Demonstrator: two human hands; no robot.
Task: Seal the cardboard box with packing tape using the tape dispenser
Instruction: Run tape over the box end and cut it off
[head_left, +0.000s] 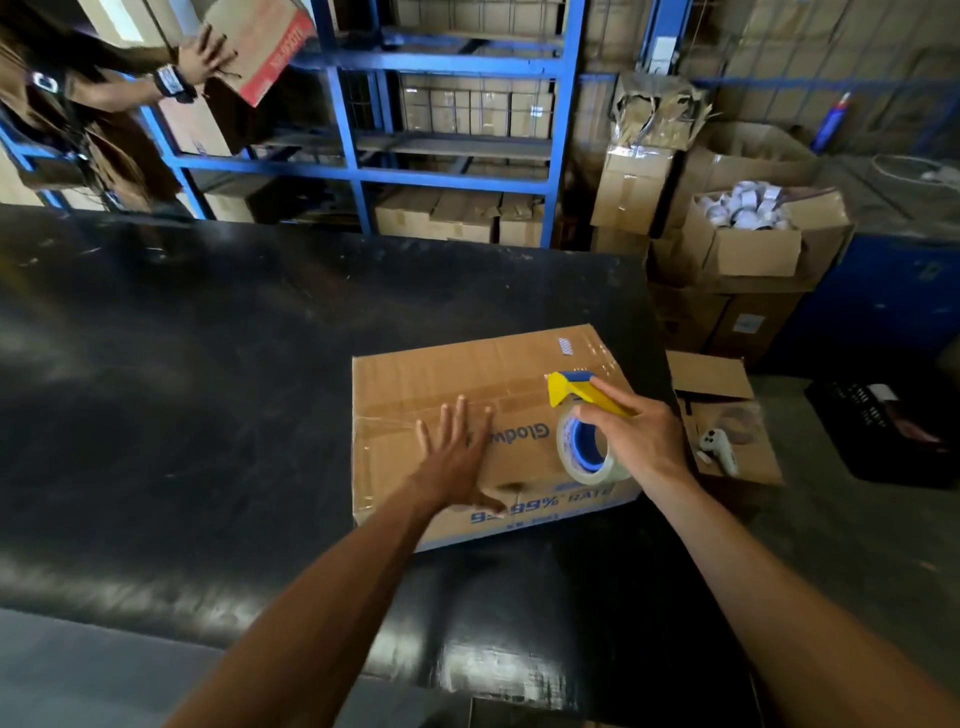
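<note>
A brown cardboard box (415, 379) with blue print lies on the black table (182, 364), its flaps closed. Clear tape runs along the seam from the box's left edge toward the middle. My left hand (457, 457) lies flat on the box top with fingers spread, pressing near the seam. My right hand (639, 436) grips the yellow and blue tape dispenser (576, 395), whose clear tape roll (584, 447) sits over the right half of the box. The dispenser's head touches the box top near the seam.
Another person at the top left holds a cardboard box (260, 41) by the blue shelving (457, 119). Stacked boxes stand at the right, one open box (748, 228) full of tape rolls. A low box with a white controller (719, 449) sits beside the table's right edge.
</note>
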